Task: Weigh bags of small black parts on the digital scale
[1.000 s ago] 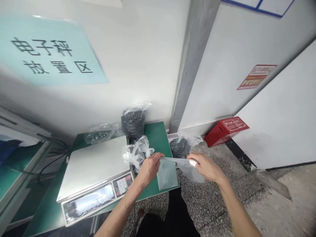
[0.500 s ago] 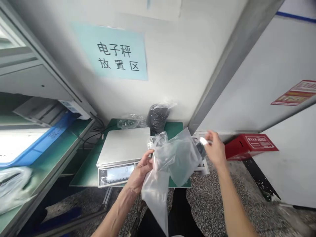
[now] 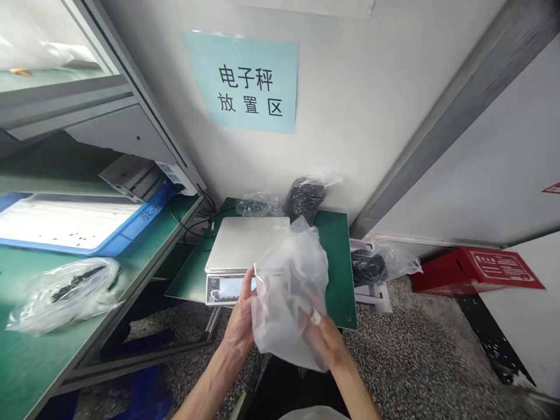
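Both my hands hold a transparent plastic bag (image 3: pixel 289 291) up in front of the electronic scale (image 3: pixel 245 251). My left hand (image 3: pixel 240 319) grips its left side, and my right hand (image 3: pixel 324 337) grips its lower right side. A white band shows on one right finger. Something dark seems to lie inside the bag, but the film hides what it is. Behind the bag, a bagged black coil (image 3: pixel 305 198) and a flatter bagged item (image 3: pixel 258 205) lie on the green mat (image 3: pixel 336 256).
A bagged black coil (image 3: pixel 368 267) sits low on the right, beside a red box (image 3: pixel 475 271) on the speckled floor. To the left stand a green bench (image 3: pixel 131 262), a blue tray (image 3: pixel 83 227) and a plastic bag of dark pieces (image 3: pixel 65 294).
The view has swung right and steadied. My right hand has come down from beside the bag and now grips it. The bag is bunched between both hands, no longer hanging from my left.
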A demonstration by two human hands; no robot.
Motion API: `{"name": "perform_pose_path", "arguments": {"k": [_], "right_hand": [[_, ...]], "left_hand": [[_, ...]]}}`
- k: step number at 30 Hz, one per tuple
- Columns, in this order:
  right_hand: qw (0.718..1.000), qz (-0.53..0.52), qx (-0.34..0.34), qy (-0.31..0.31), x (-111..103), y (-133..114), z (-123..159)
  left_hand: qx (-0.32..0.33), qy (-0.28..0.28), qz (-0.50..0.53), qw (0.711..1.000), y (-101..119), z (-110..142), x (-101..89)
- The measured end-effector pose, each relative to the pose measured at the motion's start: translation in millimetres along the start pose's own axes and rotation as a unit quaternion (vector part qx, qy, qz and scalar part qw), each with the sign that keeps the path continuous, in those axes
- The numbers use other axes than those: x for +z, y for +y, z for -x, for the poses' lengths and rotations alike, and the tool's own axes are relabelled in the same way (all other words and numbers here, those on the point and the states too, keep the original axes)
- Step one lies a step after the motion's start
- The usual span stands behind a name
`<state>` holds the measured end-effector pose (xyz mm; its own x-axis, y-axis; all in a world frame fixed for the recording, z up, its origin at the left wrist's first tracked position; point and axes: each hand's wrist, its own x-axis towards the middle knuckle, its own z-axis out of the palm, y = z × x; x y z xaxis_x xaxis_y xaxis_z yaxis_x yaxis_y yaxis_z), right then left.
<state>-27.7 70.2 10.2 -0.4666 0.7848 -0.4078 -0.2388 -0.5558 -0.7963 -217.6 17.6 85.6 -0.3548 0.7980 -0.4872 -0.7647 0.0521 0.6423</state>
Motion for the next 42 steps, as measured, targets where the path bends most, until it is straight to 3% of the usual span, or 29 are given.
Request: {"name": "perform_pose_path", "arguments": {"k": [4,10,14,19,23,26,28,32,34,36,39,42], "right_hand": [[0.995,-0.052,0.081,0.034,-8,-24,-9],[0.980,-0.062,0.165,-0.096,-22,-28,6],[0.988,-0.052,0.105,-0.103,-17,-33,9],[0.988,0.093,0.071,-0.098,-4,-45,10],[0.988,0.135,0.012,-0.072,5,-58,10],[0.984,0.159,-0.043,-0.066,11,-71,6],[0.973,0.219,-0.056,-0.038,16,-80,1],[0.928,0.351,-0.118,0.043,30,-94,-6],[0.893,0.424,-0.149,0.021,36,-101,-9],[0.857,0.488,-0.162,-0.038,44,-110,-13],[0.793,0.565,-0.204,-0.104,59,-123,-34],[0.696,0.638,-0.310,-0.105,81,-135,-79]], "left_hand": [[0.027,0.035,-0.013,0.999,5,8,-15.6],[0.068,0.068,-0.054,0.994,9,15,-31.1],[0.062,0.055,-0.089,0.993,15,17,-45.6],[0.033,0.032,-0.078,0.996,33,28,-57.9],[0.070,0.030,-0.117,0.990,48,39,-69.8],[0.122,0.022,-0.214,0.969,57,44,-80.8],[0.152,0.020,-0.306,0.940,62,47,-86.5],[0.205,0.023,-0.496,0.843,74,53,-89.9],[0.250,0.038,-0.559,0.790,80,57,-88.3],[0.302,0.060,-0.579,0.755,90,59,-85.6],[0.332,0.055,-0.564,0.754,111,48,-81.1],[0.320,0.028,-0.554,0.768,139,13,-76.4]]}}
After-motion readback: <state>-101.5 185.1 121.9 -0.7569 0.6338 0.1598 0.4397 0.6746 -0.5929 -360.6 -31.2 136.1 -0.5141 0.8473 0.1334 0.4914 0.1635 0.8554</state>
